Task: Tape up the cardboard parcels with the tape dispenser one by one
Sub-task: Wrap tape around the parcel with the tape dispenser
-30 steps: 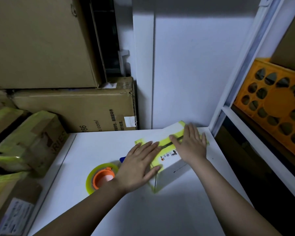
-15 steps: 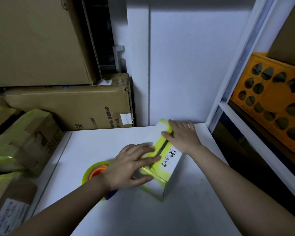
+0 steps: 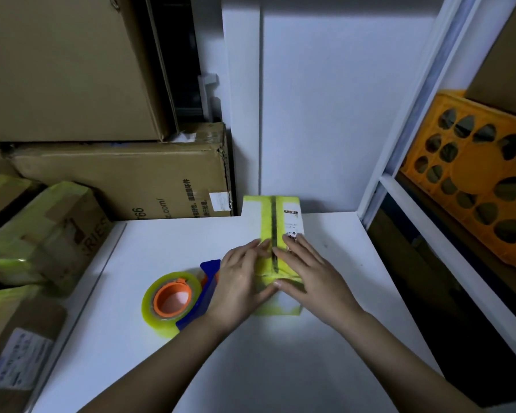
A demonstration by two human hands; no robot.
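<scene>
A small white parcel (image 3: 273, 216) with yellow tape along its dark centre seam lies on the white table (image 3: 167, 239), lengthwise away from me. My left hand (image 3: 240, 286) lies flat on the near left part of its top, fingers straight beside the seam. My right hand (image 3: 309, 274) presses the near right part, over the printed label, thumb at the near edge. The tape dispenser (image 3: 176, 299), blue with an orange core and a yellowish roll, lies on the table just left of my left hand, untouched.
Large brown cartons (image 3: 125, 180) are stacked behind the table at the left. Parcels wrapped in yellow tape (image 3: 39, 234) sit on the left side. An orange crate (image 3: 477, 180) stands on the white shelf at the right. A white wall panel rises behind the parcel.
The parcel was turned from a diagonal lie to point straight away from me. Both hands slid to its near end and now press either side of the seam.
</scene>
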